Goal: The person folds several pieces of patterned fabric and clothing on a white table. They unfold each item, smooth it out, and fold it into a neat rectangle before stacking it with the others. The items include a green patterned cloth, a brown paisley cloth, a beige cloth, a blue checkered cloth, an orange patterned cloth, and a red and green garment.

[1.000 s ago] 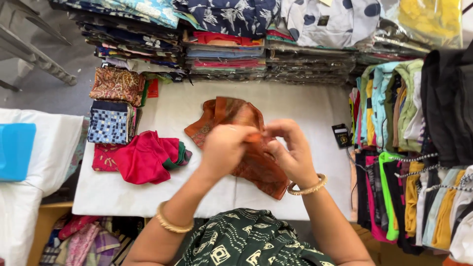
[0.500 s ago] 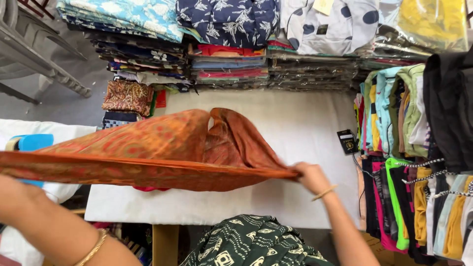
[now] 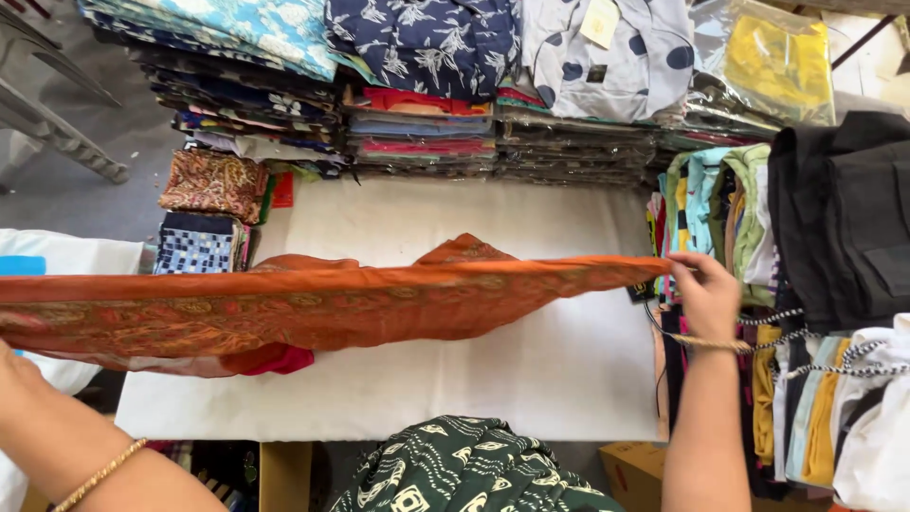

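1 orange cloth [image 3: 313, 308] is held stretched above the table [image 3: 531, 379], running from beyond the left edge of the table to its right edge, with its middle sagging toward the white top. The right hand [image 3: 703, 296] is closed in a pinch on the cloth's right end, at the table's right edge. The left hand [image 3: 17, 374] sits at the frame's left border, out past the table's left edge; its fingers are cut off, so how it grips cannot be told, though the cloth's left end leads to it. Judged from the lie of things, the cloth is opened to full length but not yet laid flat or folded; that remains.

Counts: 2 hands, each with 1 bangle at the wrist. 1 red garment [image 3: 275, 360] shows under the cloth near the table's left edge. 2 small folded piles lie at the far-left corner: 1 brown patterned [image 3: 213, 182], 1 blue checked [image 3: 194, 248]. Several stacks of folded fabric [image 3: 417, 123] line the far edge; their number is unclear. Hanging clothes [image 3: 815, 284] crowd the right edge.
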